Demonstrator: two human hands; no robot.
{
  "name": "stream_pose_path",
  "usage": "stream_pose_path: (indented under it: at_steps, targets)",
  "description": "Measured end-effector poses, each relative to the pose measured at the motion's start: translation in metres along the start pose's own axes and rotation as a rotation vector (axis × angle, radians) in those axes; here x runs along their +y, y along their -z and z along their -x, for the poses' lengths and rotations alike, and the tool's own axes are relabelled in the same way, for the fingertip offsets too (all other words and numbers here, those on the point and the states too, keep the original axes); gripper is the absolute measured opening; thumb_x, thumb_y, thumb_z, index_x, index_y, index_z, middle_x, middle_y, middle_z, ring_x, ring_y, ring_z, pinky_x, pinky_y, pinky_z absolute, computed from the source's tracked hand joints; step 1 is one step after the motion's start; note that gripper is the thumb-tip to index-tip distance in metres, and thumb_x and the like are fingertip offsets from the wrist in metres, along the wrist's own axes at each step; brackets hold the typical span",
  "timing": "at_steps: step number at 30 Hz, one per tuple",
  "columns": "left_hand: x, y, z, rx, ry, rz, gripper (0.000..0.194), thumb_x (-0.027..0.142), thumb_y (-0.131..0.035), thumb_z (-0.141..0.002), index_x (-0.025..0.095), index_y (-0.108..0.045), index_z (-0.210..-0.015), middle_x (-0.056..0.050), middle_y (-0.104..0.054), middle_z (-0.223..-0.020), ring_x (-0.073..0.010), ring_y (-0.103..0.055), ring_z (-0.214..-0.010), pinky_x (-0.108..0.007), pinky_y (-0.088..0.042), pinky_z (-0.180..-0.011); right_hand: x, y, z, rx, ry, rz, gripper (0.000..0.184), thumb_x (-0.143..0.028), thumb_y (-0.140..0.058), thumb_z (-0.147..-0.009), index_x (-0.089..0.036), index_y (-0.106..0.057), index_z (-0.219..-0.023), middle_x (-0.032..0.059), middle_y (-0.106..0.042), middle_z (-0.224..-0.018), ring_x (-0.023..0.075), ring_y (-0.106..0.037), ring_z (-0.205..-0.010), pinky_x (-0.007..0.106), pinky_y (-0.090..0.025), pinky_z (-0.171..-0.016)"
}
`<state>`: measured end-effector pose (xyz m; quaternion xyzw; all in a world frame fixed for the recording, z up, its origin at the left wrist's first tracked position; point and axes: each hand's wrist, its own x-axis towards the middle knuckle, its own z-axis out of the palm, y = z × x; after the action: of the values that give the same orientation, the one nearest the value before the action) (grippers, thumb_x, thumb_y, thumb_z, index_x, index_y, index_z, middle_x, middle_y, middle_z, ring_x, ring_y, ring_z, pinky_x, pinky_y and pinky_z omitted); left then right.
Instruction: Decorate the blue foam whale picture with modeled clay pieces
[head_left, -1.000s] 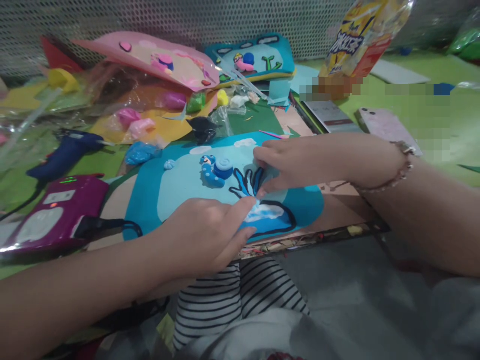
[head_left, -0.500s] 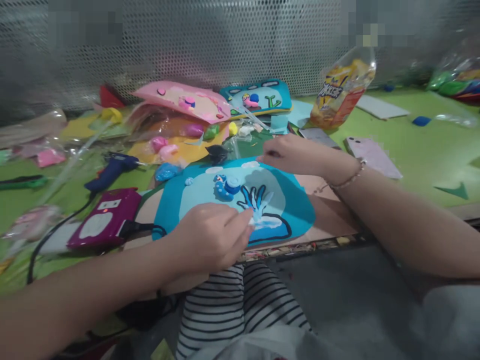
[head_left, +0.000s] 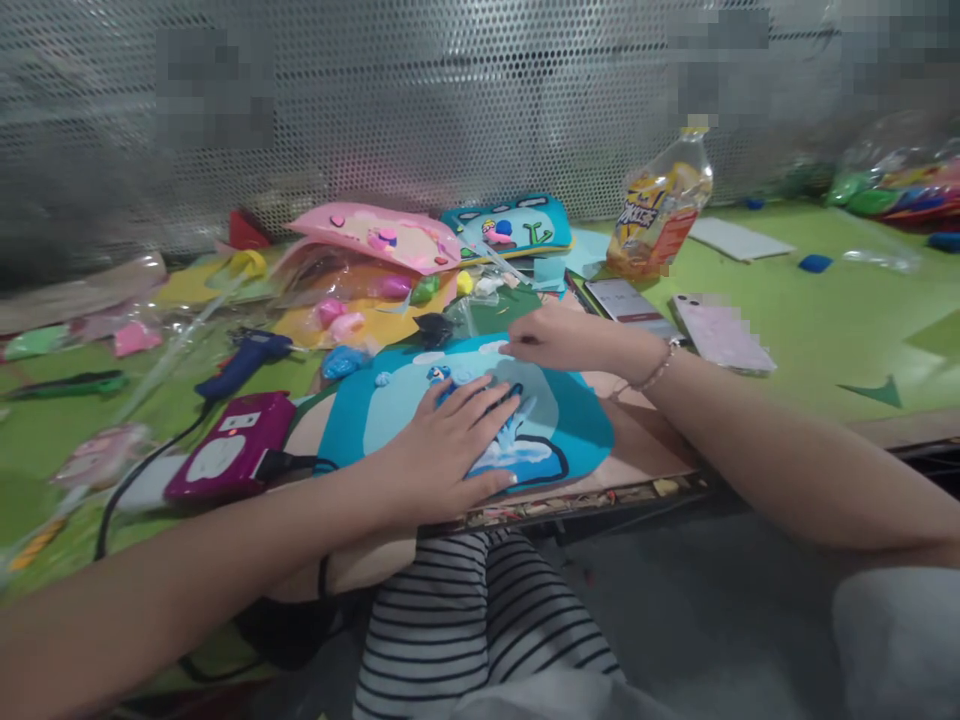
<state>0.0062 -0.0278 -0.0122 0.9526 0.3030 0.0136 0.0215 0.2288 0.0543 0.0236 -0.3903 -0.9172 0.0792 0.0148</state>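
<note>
Over smooth, rounded blue sheet [head_left: 591,428]: left hand [head_left: 448,448] splayed, right hand [head_left: 561,336] curled.

On my feed, the left hand [head_left: 454,440] has gone from bunched fingertips at the base of the blue plant [head_left: 529,410] to spread fingers over the panel [head_left: 589,430], now hiding much of the snail [head_left: 437,374]. The right hand [head_left: 559,337], at the leaves a second ago, has withdrawn to the panel's far edge. My view has tilted up, revealing more mesh wall [head_left: 450,110].

Left grip [head_left: 442,450] spread over blue panel [head_left: 551,405], seemingly touching.
</note>
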Motion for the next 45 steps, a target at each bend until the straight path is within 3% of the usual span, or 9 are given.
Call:
stream_pose_path:
  at_steps: [5, 10, 13, 22, 30, 45]
  targets:
    - [0.002, 0.004, -0.003, -0.025, -0.02, -0.028, 0.069, 0.061, -0.029, -0.092, 0.018, -0.035, -0.144, -0.013, -0.038, -0.15, -0.0315, -0.026, -0.142, -0.062, -0.011, -0.112, -0.004, -0.004, 0.0, 0.115, -0.029, 0.03, 0.038, -0.039, -0.037, -0.093, -0.017, -0.048, -0.064, -0.0021, -0.044, -0.059, 0.0102, -0.032, -0.056, 0.028, -0.025, -0.063]
    - [-0.005, 0.007, -0.005, 0.091, 0.088, -0.005, 0.068, 0.059, -0.032, -0.092, 0.009, -0.045, -0.136, -0.018, -0.036, -0.15, -0.0312, -0.027, -0.141, -0.055, -0.02, -0.113, -0.002, -0.005, -0.001, 0.132, -0.007, 0.03, 0.035, -0.034, -0.042, -0.092, -0.017, -0.047, -0.062, -0.0023, -0.043, -0.058, 0.0094, -0.032, -0.056, 0.027, -0.024, -0.06]
    - [-0.011, 0.006, -0.007, 0.123, 0.08, -0.002, 0.061, 0.06, -0.035, -0.09, 0.014, -0.056, -0.125, -0.016, -0.043, -0.146, -0.0321, -0.03, -0.139, -0.053, -0.025, -0.112, -0.001, -0.008, -0.001, 0.089, 0.06, -0.001, 0.03, -0.031, -0.049, -0.089, -0.016, -0.049, -0.063, -0.0028, -0.044, -0.059, 0.0085, -0.036, -0.055, 0.025, -0.026, -0.058]
    - [-0.013, -0.002, -0.007, 0.182, 0.043, -0.063, 0.061, 0.056, -0.043, -0.088, 0.007, -0.058, -0.123, -0.02, -0.055, -0.132, -0.0356, -0.041, -0.132, -0.054, -0.031, -0.109, -0.015, -0.006, 0.001, -0.07, 0.288, -0.044, 0.024, -0.031, -0.059, -0.088, -0.015, -0.058, -0.07, -0.002, -0.052, -0.065, 0.0083, -0.043, -0.058, 0.022, -0.031, -0.057]
    - [-0.015, -0.005, -0.006, 0.209, 0.02, -0.031, 0.058, 0.053, -0.041, -0.089, 0.008, -0.059, -0.121, -0.02, -0.056, -0.128, -0.0359, -0.043, -0.129, -0.056, -0.031, -0.109, -0.016, -0.005, 0.001, -0.022, 0.397, 0.132, 0.021, -0.03, -0.053, -0.093, -0.013, -0.065, -0.088, 0.0049, -0.061, -0.083, 0.0136, -0.054, -0.071, 0.025, -0.031, -0.058]
    - [-0.013, -0.006, -0.006, 0.177, 0.034, -0.079, 0.059, 0.054, -0.036, -0.091, 0.009, -0.059, -0.122, -0.021, -0.052, -0.133, -0.0358, -0.04, -0.132, -0.057, -0.03, -0.109, -0.017, -0.007, -0.003, 0.079, 0.545, 0.474, 0.029, -0.031, -0.043, -0.098, -0.015, -0.06, -0.081, 0.0028, -0.058, -0.074, 0.0149, -0.052, -0.071, 0.028, -0.029, -0.057]
